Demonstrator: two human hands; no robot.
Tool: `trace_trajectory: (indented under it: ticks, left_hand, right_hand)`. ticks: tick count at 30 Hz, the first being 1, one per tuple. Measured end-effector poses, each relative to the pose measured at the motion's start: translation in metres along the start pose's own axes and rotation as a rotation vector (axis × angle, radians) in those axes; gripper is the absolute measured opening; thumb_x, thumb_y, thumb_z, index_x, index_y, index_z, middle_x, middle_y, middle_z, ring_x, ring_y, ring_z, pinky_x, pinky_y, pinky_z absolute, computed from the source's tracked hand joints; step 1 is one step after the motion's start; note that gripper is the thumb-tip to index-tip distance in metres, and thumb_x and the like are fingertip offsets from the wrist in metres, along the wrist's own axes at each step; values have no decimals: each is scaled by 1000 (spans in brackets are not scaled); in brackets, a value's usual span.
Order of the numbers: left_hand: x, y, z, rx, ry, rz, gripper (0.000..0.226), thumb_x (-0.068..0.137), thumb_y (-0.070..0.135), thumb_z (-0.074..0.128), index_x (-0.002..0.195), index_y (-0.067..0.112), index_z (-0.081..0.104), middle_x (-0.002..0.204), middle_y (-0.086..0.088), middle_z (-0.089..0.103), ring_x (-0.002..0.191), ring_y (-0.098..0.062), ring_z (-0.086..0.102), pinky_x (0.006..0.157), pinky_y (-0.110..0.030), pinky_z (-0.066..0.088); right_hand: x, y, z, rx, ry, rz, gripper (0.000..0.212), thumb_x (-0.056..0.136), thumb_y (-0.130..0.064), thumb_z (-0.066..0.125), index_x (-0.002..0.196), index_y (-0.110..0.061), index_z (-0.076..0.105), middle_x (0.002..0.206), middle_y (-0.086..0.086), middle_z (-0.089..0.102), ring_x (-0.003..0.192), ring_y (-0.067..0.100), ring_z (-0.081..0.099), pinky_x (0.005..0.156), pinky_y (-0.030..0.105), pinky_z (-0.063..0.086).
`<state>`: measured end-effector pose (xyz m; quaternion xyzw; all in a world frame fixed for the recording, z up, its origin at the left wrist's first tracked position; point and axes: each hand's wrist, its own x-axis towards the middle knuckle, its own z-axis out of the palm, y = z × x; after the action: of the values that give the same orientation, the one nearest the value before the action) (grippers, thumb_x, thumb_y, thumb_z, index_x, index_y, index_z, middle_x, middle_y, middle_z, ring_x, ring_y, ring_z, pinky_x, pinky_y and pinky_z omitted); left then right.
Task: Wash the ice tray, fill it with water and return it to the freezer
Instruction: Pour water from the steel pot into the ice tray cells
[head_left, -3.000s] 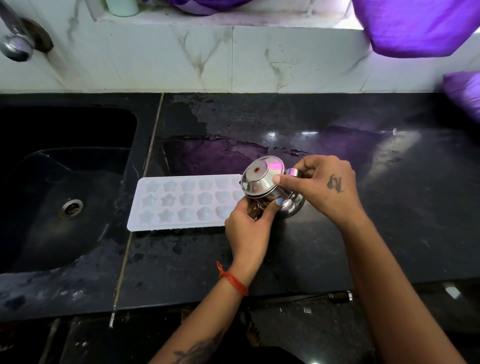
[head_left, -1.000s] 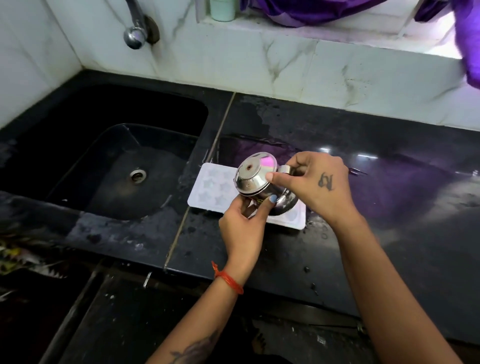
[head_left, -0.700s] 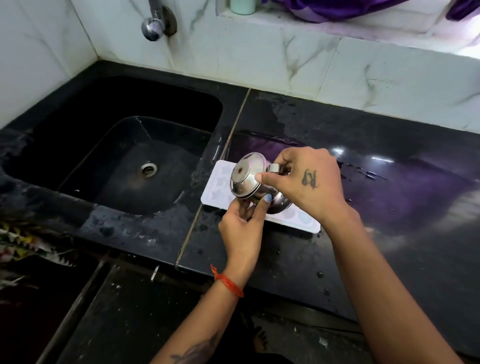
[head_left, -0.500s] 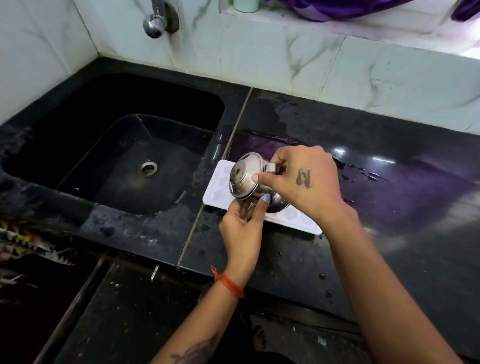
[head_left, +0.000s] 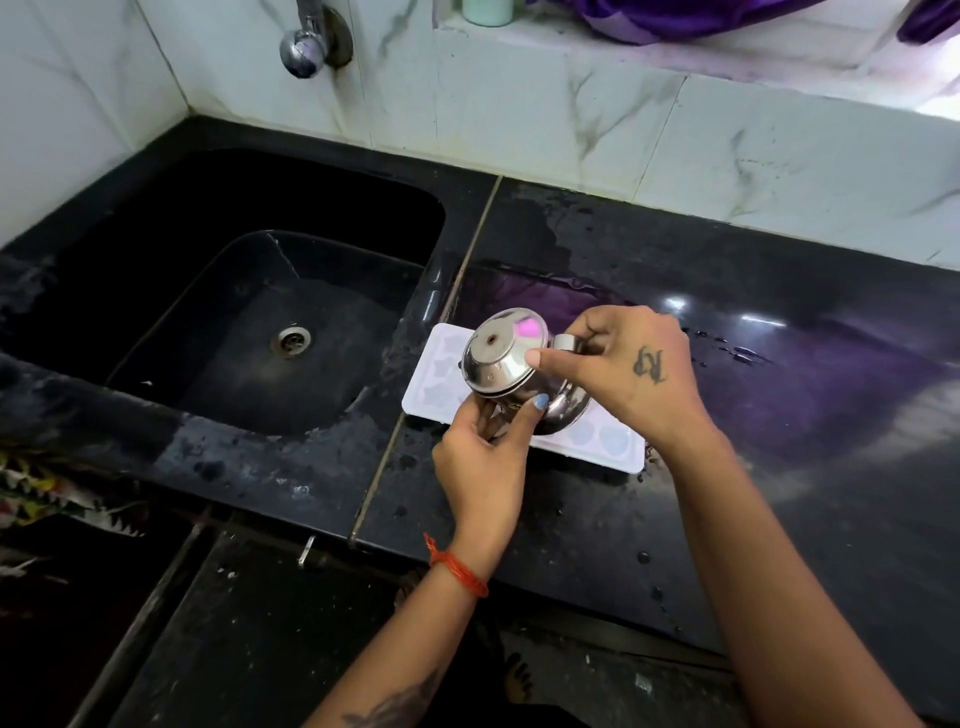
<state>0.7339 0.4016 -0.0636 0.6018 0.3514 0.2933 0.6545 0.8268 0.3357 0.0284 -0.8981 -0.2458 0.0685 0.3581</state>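
Observation:
A white ice tray (head_left: 608, 441) with star-shaped cells lies flat on the wet black counter (head_left: 779, 415), just right of the sink. A steel lidded pot (head_left: 501, 361) is tipped on its side above the tray's middle, hiding much of it. My left hand (head_left: 483, 457) grips the pot from below, thumb on its rim. My right hand (head_left: 623, 364) holds its handle, thumb pressed against the lid's edge. No water stream is visible.
A black sink (head_left: 249, 322) with a steel drain (head_left: 292, 339) lies to the left. A chrome tap (head_left: 306, 44) sticks out of the marble wall above it. Purple cloth (head_left: 701, 15) and a pale cup (head_left: 487, 10) sit on the ledge behind.
The view has swung left, bringing the sink and tap into sight. Both hands keep the tilted pot over the tray, barely moving; the right thumb sits a little lower on the lid.

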Motion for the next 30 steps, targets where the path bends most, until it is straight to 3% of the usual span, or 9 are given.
trace_trajectory:
  ticks: [3, 10, 19, 22, 26, 30]
  left_hand:
    - [-1, 0, 2, 28, -10, 6, 37, 64, 47, 77, 92, 23, 72, 83, 11, 75, 82, -2, 70, 82, -30, 54]
    - [-10, 2, 11, -58, -55, -42, 16, 76, 21, 78, 89, 23, 70, 84, 9, 75, 84, -2, 70, 78, -20, 52]
    - [-19, -4, 19, -196, -78, -139, 15, 79, 15, 76, 93, 15, 70, 89, -1, 76, 88, -12, 71, 89, -39, 55]
    - [-20, -5, 19, -227, -87, -146, 21, 76, 21, 79, 93, 14, 69, 91, -2, 76, 90, -15, 71, 91, -42, 54]
    - [-21, -7, 20, -253, -102, -148, 47, 60, 45, 76, 95, 15, 69, 93, -2, 76, 94, -18, 71, 92, -41, 53]
    - [-21, -7, 21, -236, -104, -142, 42, 63, 41, 77, 95, 15, 70, 93, -2, 75, 94, -17, 71, 92, -43, 53]
  right_hand:
    - [-3, 5, -3, 33, 24, 28, 27, 67, -46, 79, 65, -21, 69, 63, -5, 69, 67, 12, 66, 74, 40, 54]
    - [-9, 5, -11, -110, 58, 6, 32, 68, -51, 76, 66, -20, 66, 60, -5, 65, 64, 14, 63, 68, 35, 52]
    - [-16, -3, -15, -298, 14, -64, 31, 73, -52, 71, 67, -23, 60, 71, -2, 68, 76, 21, 62, 68, 31, 46]
    - [-17, -6, -15, -326, 8, -80, 29, 74, -51, 70, 69, -25, 59, 73, -1, 68, 78, 23, 62, 70, 32, 47]
    - [-18, -9, -16, -353, 8, -95, 29, 76, -51, 69, 70, -25, 58, 73, -1, 67, 78, 22, 62, 68, 30, 45]
    - [-18, -6, -16, -355, 22, -103, 29, 76, -52, 69, 69, -25, 58, 74, -1, 68, 78, 22, 62, 69, 31, 46]
